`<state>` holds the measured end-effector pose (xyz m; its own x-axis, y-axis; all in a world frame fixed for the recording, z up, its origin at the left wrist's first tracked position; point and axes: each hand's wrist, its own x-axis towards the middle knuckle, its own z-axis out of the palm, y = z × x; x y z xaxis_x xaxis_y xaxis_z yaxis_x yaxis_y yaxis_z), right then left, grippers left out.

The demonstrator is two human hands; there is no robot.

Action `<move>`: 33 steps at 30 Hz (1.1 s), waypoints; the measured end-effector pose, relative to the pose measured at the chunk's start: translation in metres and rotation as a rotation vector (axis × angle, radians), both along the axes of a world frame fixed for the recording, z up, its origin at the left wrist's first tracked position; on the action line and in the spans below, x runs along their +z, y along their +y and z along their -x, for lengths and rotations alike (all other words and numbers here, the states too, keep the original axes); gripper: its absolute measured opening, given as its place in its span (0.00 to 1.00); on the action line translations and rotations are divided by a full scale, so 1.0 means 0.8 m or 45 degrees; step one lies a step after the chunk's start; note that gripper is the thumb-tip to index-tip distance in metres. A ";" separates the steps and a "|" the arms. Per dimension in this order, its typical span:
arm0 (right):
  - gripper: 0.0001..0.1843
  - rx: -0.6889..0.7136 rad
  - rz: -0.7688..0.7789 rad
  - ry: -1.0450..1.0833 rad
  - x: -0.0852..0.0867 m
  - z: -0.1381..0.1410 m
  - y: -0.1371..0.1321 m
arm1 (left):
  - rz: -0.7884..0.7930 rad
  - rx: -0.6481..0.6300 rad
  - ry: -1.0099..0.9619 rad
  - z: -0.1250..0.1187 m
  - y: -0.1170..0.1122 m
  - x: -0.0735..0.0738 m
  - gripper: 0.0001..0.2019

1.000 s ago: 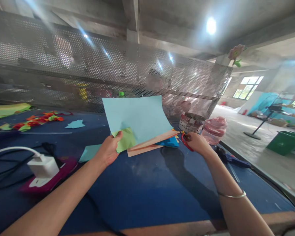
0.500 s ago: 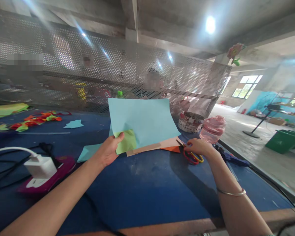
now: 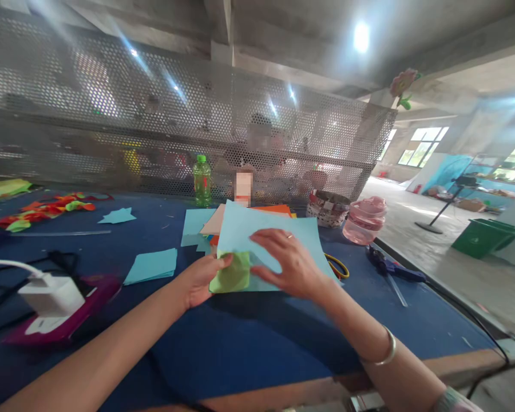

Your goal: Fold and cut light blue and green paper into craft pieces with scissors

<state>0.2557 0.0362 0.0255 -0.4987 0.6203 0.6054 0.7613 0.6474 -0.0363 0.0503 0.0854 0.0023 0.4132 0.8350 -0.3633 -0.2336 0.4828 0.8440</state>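
A light blue paper sheet [image 3: 283, 232] lies nearly flat on the blue table [image 3: 257, 337], over a stack of coloured paper [image 3: 223, 220]. My left hand [image 3: 199, 280] pinches a small green paper piece [image 3: 234, 274] against the sheet's near left corner. Fingers spread, my right hand [image 3: 287, 263] rests flat on top of the blue sheet. The red-and-yellow scissors [image 3: 339, 266] lie on the table just right of the sheet, partly hidden by it.
A green bottle [image 3: 202, 181], a woven basket [image 3: 328, 209] and a pink jar [image 3: 364, 220] stand at the back. A glue gun [image 3: 388, 268] lies right. A white charger [image 3: 51, 294] on a pink phone lies left, with paper scraps [image 3: 152, 266]. A perforated metal screen [image 3: 175, 131] lies behind.
The blue sheet has come down from upright to nearly flat. My right hand has let go of the scissors and moved left onto the sheet. My left hand keeps the green piece.
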 end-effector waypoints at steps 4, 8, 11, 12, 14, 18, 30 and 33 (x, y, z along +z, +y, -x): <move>0.41 0.254 0.224 -0.155 -0.030 0.035 -0.006 | -0.025 -0.047 -0.012 -0.005 0.001 -0.009 0.07; 0.42 0.173 0.316 -0.203 -0.049 0.037 -0.004 | 0.028 -0.008 0.017 -0.006 0.003 -0.011 0.05; 0.39 0.090 0.286 -0.257 -0.054 0.036 0.000 | 0.062 0.026 0.020 -0.006 0.003 -0.010 0.06; 0.37 0.077 0.268 -0.279 -0.055 0.036 0.001 | 0.067 0.024 0.018 -0.006 0.003 -0.011 0.06; 0.33 0.068 0.219 -0.306 -0.056 0.036 0.003 | 0.067 0.010 0.006 -0.005 0.004 -0.012 0.06; 0.28 0.067 0.135 -0.302 -0.058 0.034 0.006 | 0.055 0.000 0.010 -0.002 0.008 -0.016 0.07; 0.27 0.071 0.186 -0.312 -0.057 0.034 0.004 | -0.114 0.001 0.147 0.006 0.014 -0.009 0.04; 0.26 0.100 0.248 -0.320 -0.062 0.034 0.003 | -0.443 0.080 0.360 0.019 0.025 -0.014 0.05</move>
